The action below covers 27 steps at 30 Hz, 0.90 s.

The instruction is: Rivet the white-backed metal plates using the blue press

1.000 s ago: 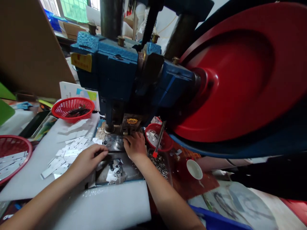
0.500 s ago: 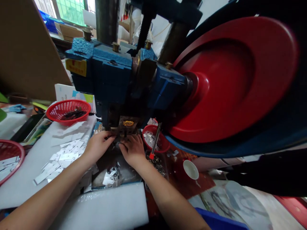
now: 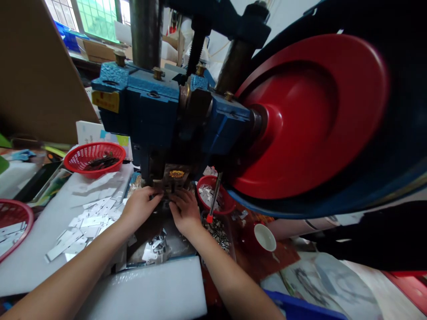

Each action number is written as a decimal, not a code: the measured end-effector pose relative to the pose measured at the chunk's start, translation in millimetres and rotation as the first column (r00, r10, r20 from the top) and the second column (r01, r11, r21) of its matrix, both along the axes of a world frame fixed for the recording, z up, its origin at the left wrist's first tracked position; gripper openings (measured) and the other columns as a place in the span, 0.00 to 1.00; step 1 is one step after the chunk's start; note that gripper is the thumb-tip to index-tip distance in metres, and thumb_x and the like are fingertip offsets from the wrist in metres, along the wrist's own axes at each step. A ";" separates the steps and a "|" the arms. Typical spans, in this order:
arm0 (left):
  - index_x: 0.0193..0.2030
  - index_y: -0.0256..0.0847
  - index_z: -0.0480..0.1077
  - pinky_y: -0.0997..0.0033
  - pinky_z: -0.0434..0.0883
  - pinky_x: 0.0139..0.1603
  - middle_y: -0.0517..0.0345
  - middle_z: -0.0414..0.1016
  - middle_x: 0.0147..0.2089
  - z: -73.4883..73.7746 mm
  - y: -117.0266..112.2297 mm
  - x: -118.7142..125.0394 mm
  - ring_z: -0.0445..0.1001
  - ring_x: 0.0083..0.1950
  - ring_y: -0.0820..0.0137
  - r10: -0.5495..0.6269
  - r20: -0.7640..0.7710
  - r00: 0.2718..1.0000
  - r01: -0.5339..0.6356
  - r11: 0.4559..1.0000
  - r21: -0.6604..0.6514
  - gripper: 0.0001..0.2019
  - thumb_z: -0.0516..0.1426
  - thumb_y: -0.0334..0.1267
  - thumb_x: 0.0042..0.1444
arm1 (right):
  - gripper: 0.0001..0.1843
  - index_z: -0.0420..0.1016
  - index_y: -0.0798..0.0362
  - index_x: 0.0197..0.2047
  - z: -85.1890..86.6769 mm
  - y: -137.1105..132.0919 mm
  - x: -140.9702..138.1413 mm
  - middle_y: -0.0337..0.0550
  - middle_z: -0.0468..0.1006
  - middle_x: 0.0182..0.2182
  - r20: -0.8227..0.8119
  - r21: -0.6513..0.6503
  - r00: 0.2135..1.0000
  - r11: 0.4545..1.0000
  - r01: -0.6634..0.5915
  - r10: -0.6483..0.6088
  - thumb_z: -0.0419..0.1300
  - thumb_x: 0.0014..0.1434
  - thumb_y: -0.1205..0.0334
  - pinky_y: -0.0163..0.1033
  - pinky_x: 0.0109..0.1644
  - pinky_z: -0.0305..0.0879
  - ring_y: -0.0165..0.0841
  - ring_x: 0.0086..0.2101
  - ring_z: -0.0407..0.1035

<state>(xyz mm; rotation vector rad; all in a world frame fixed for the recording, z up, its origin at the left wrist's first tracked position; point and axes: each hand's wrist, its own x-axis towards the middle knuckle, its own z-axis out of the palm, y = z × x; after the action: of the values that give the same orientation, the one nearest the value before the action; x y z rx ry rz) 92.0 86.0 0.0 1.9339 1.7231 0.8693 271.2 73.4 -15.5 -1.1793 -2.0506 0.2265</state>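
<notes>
My left hand and my right hand are both at the tooling of a blue press, just under its ram plate. Thumb and fingers of the left hand come together at the left side of the tooling. The right hand is bent in at the other side, its fingers close together. Whatever lies between the fingertips is too dark and small to make out. Just in front of the hands, small shiny metal parts lie in a pile on the press bed.
Flat pale strips lie on white foam at the left. Red baskets stand on both sides. A big red flywheel fills the right. Below it are a rod with a red tip, a tub of small parts and a cup.
The view has shifted slightly. Both hands stay at the tooling, with the left fingertips a little nearer its middle. Nothing is visibly picked up or let go.
</notes>
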 end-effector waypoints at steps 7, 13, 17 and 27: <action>0.40 0.41 0.77 0.61 0.68 0.49 0.51 0.78 0.41 -8.6 6.4 -1.1 0.74 0.45 0.60 -0.027 -0.055 0.998 0.031 0.998 0.062 0.15 0.52 0.42 0.54 | 0.11 0.76 0.42 0.46 8.5 -3.0 -0.7 0.39 0.75 0.48 0.239 0.007 0.969 0.998 0.056 -0.056 0.55 0.62 0.54 0.57 0.64 0.41 0.41 0.55 0.59; 0.42 0.38 0.76 0.62 0.68 0.51 0.50 0.76 0.42 -21.8 12.9 0.9 0.73 0.46 0.61 -0.023 -0.059 0.998 0.029 0.994 0.106 0.14 0.53 0.38 0.53 | 0.12 0.75 0.42 0.46 14.4 -3.8 -6.5 0.41 0.75 0.47 0.339 0.045 0.936 0.996 0.081 -0.091 0.54 0.62 0.53 0.60 0.64 0.37 0.43 0.55 0.59; 0.41 0.39 0.76 0.61 0.69 0.51 0.51 0.76 0.42 -26.1 14.3 2.9 0.72 0.46 0.62 -0.024 -0.055 0.998 0.031 0.991 0.132 0.13 0.52 0.37 0.53 | 0.12 0.76 0.42 0.44 14.1 -3.5 -6.4 0.40 0.75 0.47 0.340 0.043 0.935 0.995 0.090 -0.099 0.54 0.63 0.53 0.59 0.63 0.40 0.42 0.54 0.59; 0.40 0.39 0.76 0.60 0.69 0.52 0.50 0.74 0.43 -21.6 11.1 4.5 0.72 0.48 0.62 -0.061 -0.085 0.995 0.074 0.984 0.162 0.13 0.51 0.37 0.55 | 0.17 0.71 0.42 0.53 8.5 -11.1 0.1 0.41 0.73 0.51 0.345 0.029 0.935 0.996 0.083 -0.088 0.54 0.62 0.51 0.58 0.64 0.38 0.42 0.56 0.58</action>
<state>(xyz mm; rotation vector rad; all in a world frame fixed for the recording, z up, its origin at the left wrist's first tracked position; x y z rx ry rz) 96.5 97.1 -21.6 2.1482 1.6646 0.9482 271.4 62.3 -7.0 -1.3744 -2.2882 -0.0430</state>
